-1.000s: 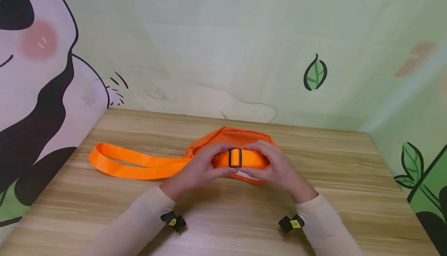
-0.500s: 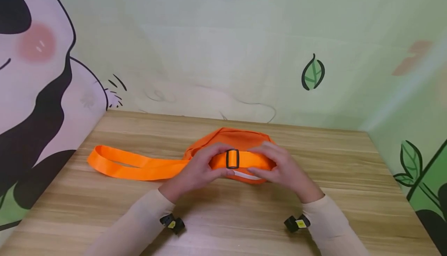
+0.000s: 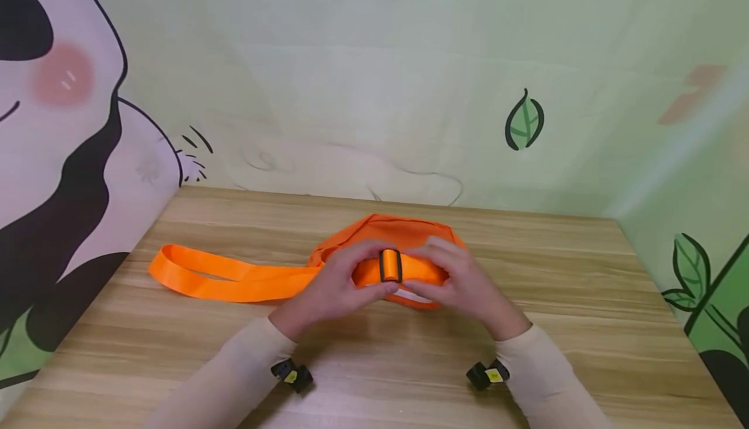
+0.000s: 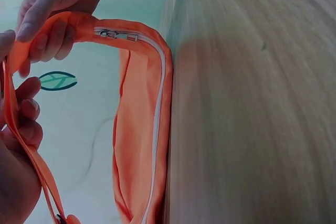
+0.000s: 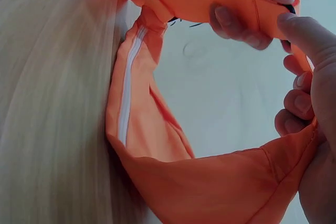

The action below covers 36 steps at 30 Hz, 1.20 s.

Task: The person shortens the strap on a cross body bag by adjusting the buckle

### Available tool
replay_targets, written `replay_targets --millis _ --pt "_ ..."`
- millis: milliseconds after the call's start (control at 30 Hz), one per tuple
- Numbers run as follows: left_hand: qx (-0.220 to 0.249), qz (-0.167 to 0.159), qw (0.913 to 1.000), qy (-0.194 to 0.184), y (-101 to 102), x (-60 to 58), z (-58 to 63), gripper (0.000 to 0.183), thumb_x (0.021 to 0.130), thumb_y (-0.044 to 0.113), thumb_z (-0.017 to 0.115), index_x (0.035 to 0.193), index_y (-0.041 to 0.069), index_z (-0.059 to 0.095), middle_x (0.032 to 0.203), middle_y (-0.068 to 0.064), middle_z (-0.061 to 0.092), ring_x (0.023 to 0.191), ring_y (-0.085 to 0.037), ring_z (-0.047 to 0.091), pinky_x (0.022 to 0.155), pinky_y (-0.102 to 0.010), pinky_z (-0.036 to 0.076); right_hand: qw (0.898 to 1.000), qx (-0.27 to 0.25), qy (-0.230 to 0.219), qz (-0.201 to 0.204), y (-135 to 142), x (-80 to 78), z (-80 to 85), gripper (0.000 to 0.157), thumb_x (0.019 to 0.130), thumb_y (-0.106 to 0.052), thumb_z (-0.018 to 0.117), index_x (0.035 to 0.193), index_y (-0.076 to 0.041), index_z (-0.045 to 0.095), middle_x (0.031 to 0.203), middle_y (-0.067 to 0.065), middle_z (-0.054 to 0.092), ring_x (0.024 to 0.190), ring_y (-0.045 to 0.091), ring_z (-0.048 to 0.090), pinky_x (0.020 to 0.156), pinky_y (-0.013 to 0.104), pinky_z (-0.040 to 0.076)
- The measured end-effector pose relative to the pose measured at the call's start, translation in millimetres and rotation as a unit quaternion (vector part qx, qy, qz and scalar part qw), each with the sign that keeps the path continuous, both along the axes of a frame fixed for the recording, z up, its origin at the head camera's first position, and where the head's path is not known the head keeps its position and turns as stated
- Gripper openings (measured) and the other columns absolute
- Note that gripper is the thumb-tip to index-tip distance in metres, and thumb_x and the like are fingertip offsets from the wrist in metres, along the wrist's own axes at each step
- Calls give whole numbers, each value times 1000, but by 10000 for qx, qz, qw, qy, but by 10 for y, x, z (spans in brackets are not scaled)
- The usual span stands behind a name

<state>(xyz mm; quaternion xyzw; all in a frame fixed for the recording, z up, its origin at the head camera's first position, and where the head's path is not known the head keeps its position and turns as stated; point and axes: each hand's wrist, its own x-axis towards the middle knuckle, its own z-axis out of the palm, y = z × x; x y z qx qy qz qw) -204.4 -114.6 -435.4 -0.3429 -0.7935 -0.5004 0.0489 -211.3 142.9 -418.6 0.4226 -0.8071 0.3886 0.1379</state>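
Note:
An orange waist bag [image 3: 404,227] stands on the table, its white zipper [image 4: 156,124] plain in the left wrist view. Across its near side runs the orange strap [image 3: 424,270], threaded through a black slider buckle [image 3: 400,266]. My left hand [image 3: 336,279] grips the strap just left of the buckle, thumb below and fingers above. To the right of the buckle, my right hand [image 3: 468,278] pinches the strap, fingertips close to the buckle. Between the buckle's side bars the webbing bulges up a little. In the right wrist view, strap and bag [image 5: 210,187] form a ring.
A long loop of strap [image 3: 199,278] lies out to the left on the wooden table [image 3: 585,351]. Behind the table rises a pale green wall [image 3: 292,91] painted with leaves and a panda [image 3: 88,156].
My right hand slid right along the strap, away from the buckle, then came back beside it. The webbing in the buckle now bulges more. My left hand has kept its hold.

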Motion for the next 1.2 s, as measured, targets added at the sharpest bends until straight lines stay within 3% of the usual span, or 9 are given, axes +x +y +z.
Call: replay_targets --millis 133,333,500,667,867,1200 --pt "81 31 9998 -180 20 6 11 47 94 22 85 132 16 58 115 1 75 99 -13 69 92 -30 57 9998 109 -142 -131 -35 31 47 41 82 -12 95 120 -9 78 99 -1 66 86 9 55 70 23 51" --pt "148 -38 9998 -148 31 -18 -6 38 98 18 79 129 16 59 107 1 75 95 -16 66 86 -30 56 9982 376 -406 -226 -30 42 73 44 85 -15 94 125 -10 76 108 2 69 92 13 59 76 25 57" --pt "314 39 9991 -298 -3 -7 -28 36 99 16 76 132 14 60 112 -4 74 100 -19 66 89 -31 56 9971 412 -550 -319 81 13 32 49 85 -14 93 130 -9 74 117 4 75 99 16 63 83 28 57" --pt "411 47 9986 -321 -43 -1 -22 39 100 14 75 135 11 58 120 -8 73 109 -21 66 99 -31 54 9992 115 -355 -156 162 -21 -21 49 81 -6 94 126 -9 74 114 3 76 96 13 63 83 25 56" --pt "461 -193 9979 -419 -54 -18 -37 39 101 15 73 136 12 54 116 -9 73 103 -21 66 93 -31 57 9998 -143 -154 33 135 -39 -27 46 80 -3 94 121 -8 75 107 3 75 91 12 61 78 24 54" --pt "383 -254 9973 -570 -51 -12 -51 47 100 15 75 140 10 50 127 -13 73 106 -22 69 92 -30 61 9994 -72 -333 46 29 -8 -13 43 83 -9 94 122 -9 76 107 2 74 92 11 60 77 24 55"
